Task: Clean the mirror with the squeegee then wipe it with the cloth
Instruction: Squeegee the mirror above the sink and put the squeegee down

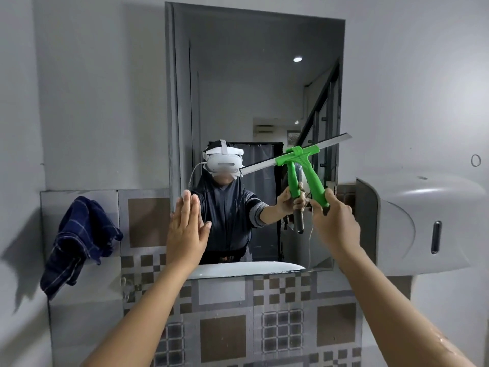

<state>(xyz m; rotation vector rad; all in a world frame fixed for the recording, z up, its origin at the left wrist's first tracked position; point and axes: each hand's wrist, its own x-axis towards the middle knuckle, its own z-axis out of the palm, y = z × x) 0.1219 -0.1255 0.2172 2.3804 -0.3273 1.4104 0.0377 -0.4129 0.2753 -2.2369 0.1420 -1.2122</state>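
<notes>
Two hands up at the mirror (264, 83): right hand (334, 221), right of centre of the frame, is clenched round the green handle of the squeegee (304, 165); left hand (186, 229), left of centre, is flat w/ fingers straight and together, palm at or on the glass near its lower left edge, holding nothing. Risks, as I judge them: the blade sits tilted, high end toward the right frame of the mirror, low end toward mid-glass, so uneven pressure could leave streaks or skip a strip; the high tip is at the mirror's right edge and could catch the frame or ride off the glass; the flat palm could leave prints on the pane, meaning extra work for the cloth; right forearm looks wet at lower right, so drips or a slipping grip are possible. Squeegee looks rigid: bright green plastic handle w/ T-head, long thin grey blade, its reflection doubling it in the glass. Cloth (79, 239), dark blue w/ pale checks, hangs bunched on the wall at left of frame, well apart from both hands, not yet used. Grey dispenser (423, 223) sits just beside the mirror on the right.
</notes>
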